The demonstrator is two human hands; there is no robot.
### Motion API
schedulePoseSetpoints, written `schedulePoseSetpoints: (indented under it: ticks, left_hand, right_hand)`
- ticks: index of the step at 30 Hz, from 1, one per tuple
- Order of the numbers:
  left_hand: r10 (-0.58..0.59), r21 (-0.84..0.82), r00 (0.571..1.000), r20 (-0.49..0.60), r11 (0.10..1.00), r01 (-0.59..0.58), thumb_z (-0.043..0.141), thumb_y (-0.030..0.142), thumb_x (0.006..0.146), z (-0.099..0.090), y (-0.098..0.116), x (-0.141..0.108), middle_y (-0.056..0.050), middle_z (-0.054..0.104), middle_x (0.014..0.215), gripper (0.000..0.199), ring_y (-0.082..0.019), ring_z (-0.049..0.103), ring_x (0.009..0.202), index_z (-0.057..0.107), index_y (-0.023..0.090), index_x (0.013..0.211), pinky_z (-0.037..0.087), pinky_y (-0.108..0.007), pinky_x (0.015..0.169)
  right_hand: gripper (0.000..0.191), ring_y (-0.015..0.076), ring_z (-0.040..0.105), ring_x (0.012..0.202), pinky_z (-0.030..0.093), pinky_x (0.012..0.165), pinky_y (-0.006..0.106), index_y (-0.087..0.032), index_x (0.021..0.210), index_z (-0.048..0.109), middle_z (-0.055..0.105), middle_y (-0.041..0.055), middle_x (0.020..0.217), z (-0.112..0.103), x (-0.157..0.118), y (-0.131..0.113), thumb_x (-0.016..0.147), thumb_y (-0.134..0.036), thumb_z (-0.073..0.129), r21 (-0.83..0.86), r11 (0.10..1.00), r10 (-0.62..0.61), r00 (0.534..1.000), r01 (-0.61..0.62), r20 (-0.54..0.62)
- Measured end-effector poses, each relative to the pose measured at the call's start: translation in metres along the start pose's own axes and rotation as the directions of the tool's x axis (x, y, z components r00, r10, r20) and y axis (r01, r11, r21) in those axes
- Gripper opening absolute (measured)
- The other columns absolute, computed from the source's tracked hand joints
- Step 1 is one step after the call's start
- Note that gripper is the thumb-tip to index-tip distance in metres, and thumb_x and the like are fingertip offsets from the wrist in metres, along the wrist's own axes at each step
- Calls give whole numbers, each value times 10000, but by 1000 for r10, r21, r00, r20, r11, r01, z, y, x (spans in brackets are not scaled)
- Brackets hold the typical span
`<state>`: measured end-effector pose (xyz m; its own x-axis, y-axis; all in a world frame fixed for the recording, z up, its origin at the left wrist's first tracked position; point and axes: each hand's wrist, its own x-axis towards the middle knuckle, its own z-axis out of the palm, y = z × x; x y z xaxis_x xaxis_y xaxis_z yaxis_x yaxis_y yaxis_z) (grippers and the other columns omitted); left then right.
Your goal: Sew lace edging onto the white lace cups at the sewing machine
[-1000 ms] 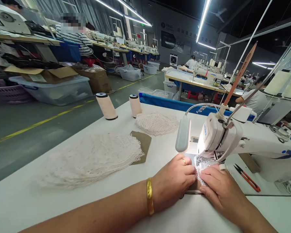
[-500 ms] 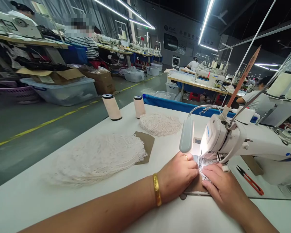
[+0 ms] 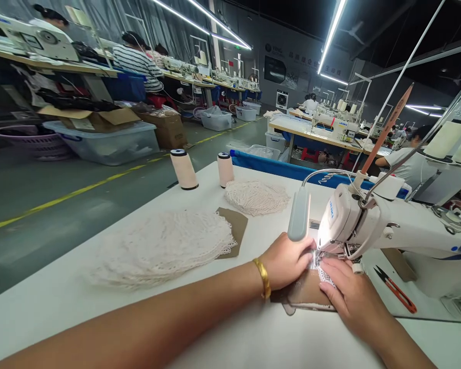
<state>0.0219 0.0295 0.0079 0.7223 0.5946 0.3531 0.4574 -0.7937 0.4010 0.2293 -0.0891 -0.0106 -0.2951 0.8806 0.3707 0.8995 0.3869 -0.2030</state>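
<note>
The left hand [image 3: 285, 262], grip unclear, is being moved forward; white lace [image 3: 325, 275] is apparently being steadied for sewing by the flattened right hand [image 3: 352, 289].

White lace piece [image 3: 326, 278], openwork, lies flat on brown surface [image 3: 307, 289], running up to below sewing machine head [image 3: 332, 215]; right fingers [image 3: 338, 271] partly cover it.
</note>
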Motion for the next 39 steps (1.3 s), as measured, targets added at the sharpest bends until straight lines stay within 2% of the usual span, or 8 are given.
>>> schedulePoseSetpoints:
  ticks: [5,9,11,14,20,23,28,39]
  left_hand:
    - [-2,46,998,57,999,0,688,153,853,5,-14,23,-59,694,1301,196,-292,616,1186,752,245,1014,493,-478,1068]
    - [-2,200,999,40,980,-6,736,250,866,-8,-4,4,-167,668,1276,110,-406,549,1244,744,173,944,428,-614,1080]
    - [-3,300,999,32,954,-7,732,249,874,-19,9,-14,-179,680,1188,144,-387,586,1156,696,146,780,466,-558,1009]
    - [76,225,994,73,970,-91,726,230,868,-31,28,-33,-105,689,1022,305,-295,626,980,593,159,604,471,-473,912]
    - [264,79,963,47,960,-267,530,71,918,-30,27,-32,-34,695,916,174,-197,599,816,628,184,828,447,-361,768]
    - [261,129,963,62,955,-267,535,84,948,-22,19,-31,-32,680,883,189,-199,589,776,678,198,904,431,-353,726]
    - [264,147,964,42,952,-267,642,144,949,-10,20,-35,-44,716,962,123,-222,606,843,719,198,870,448,-374,763]
    - [316,115,949,7,942,-314,577,151,1007,-4,25,-36,-39,749,930,179,-216,619,821,712,178,892,467,-405,818]
  right_hand:
    - [313,320,664,1213,593,947,460,-235,1333,657,713,72,1402,0,-1,2,1072,-223,484,3,999,-53,998,53,-32]
    - [292,329,656,1183,570,942,472,-210,1328,629,735,88,1345,-3,-3,1,1084,-204,469,-6,992,-124,988,124,-93]
    - [287,323,659,1146,565,898,459,-215,1319,619,747,91,1286,-4,-4,-1,1083,-184,458,1,991,-131,986,131,-103]
    - [285,302,669,1052,552,786,411,-232,1292,621,751,87,1155,-4,-2,-6,1076,-171,446,25,993,-115,990,118,-86]
    - [212,245,630,911,504,685,326,-245,1160,648,697,64,1034,-3,2,-11,1051,-151,494,91,990,-103,995,104,-17]
    - [189,230,607,883,490,684,313,-232,1037,646,676,65,1004,-6,3,-11,1041,-133,486,81,992,-102,995,101,13]
    - [248,219,598,852,466,667,311,-228,1049,652,674,65,1007,-8,1,-9,1024,-87,450,56,993,-105,994,104,19]
    - [265,216,582,818,435,666,328,-226,1023,651,670,63,986,-7,0,-7,1018,-79,430,46,995,-85,996,84,13]
